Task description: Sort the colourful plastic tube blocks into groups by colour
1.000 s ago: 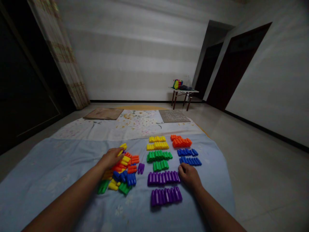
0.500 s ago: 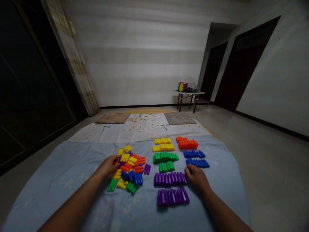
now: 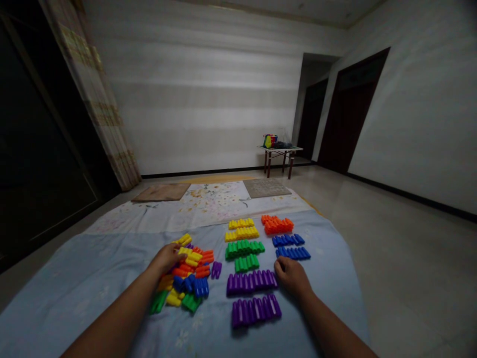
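Note:
My left hand [image 3: 167,258] is at the left edge of a mixed pile of plastic pieces, its fingertips against a yellow piece [image 3: 185,252]; what it grips is not clear. A single purple piece [image 3: 216,269] lies just right of the pile. My right hand [image 3: 292,274] rests on the cloth with curled fingers, beside the upper purple row [image 3: 251,283] and below the blue rows [image 3: 293,253]. Left of the blue rows are green rows [image 3: 245,248] and yellow rows [image 3: 242,233]. Orange pieces [image 3: 278,226] sit above the blue ones, and a second purple row [image 3: 256,311] lies nearest me.
The pieces lie on a light blue cloth [image 3: 208,330]. A brown mat [image 3: 162,192] and a grey patterned mat [image 3: 266,188] lie at the far edge. Beyond stands a small table [image 3: 281,148] with a colourful bag [image 3: 270,141].
The view has tilted up and turned slightly right, so everything sits further left in it. My left hand has shifted over the pile's upper left part. My right hand stays beside the purple row.

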